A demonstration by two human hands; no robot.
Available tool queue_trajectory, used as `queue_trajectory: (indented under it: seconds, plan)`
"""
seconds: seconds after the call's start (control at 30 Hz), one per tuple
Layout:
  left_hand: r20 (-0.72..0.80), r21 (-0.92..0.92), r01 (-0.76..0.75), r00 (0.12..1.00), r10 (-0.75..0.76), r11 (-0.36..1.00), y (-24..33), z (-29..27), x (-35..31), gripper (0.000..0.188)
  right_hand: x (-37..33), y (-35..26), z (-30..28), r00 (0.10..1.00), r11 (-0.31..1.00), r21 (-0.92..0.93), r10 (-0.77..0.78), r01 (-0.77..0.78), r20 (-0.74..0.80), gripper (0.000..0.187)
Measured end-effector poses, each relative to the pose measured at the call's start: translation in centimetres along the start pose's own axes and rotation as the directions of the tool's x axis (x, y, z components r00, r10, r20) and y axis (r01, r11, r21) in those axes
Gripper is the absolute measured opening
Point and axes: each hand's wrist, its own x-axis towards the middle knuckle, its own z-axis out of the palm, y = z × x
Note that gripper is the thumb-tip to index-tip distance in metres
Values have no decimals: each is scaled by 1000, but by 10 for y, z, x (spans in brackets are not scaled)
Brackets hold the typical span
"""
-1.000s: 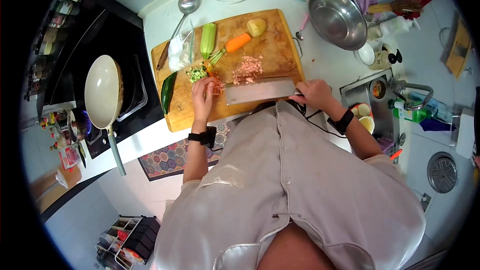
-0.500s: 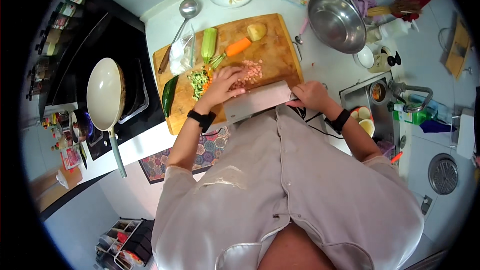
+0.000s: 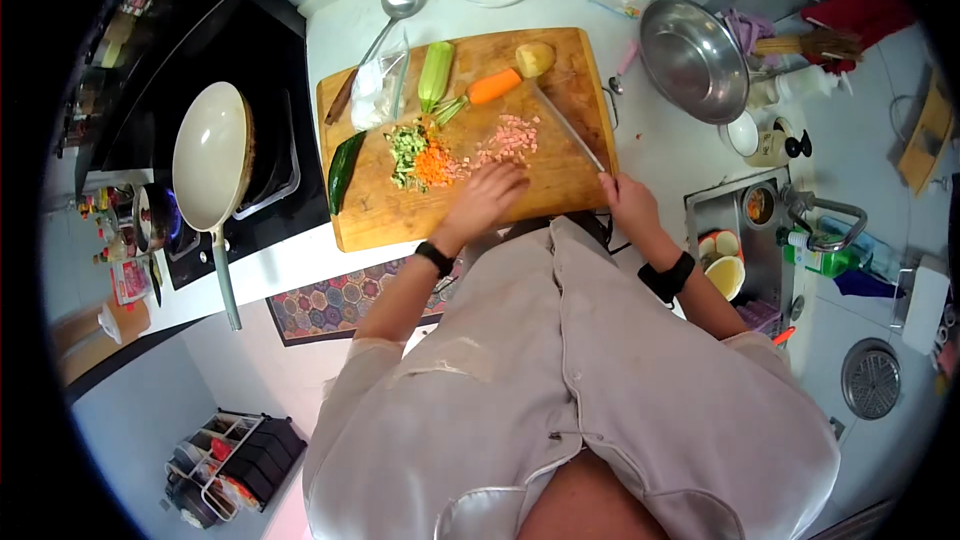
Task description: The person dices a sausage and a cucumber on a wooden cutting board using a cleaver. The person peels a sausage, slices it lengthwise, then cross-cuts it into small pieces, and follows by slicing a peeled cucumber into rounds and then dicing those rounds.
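On the board (image 3: 380, 220), the left hand (image 3: 490, 195) lies flat and open just below the pink dice (image 3: 508, 136), while the right hand (image 3: 628, 202), at the board's right edge, grips a knife (image 3: 570, 130) slanting up-left beside them.

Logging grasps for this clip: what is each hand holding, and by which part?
The right hand holds a cleaver by its handle end. The left hand holds nothing; it rests flat on the cutting board.
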Motion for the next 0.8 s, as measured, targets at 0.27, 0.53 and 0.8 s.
queue_trajectory:
  seconds: [0.27,0.53,0.8]
  plan:
    - [-72,164,143,989,-133,976,-17,14,-4,22,-7,-42,28,971,979,36,-204,201,128,43]
    - [7,103,117,993,-118,988,10,6,-21,32,13,-83,39,954,969,87,-242,230,177,48]
    - [-42,248,283,959,-281,927,-15,30,-5,19,13,-26,-4,952,965,196,-217,175,218,50]
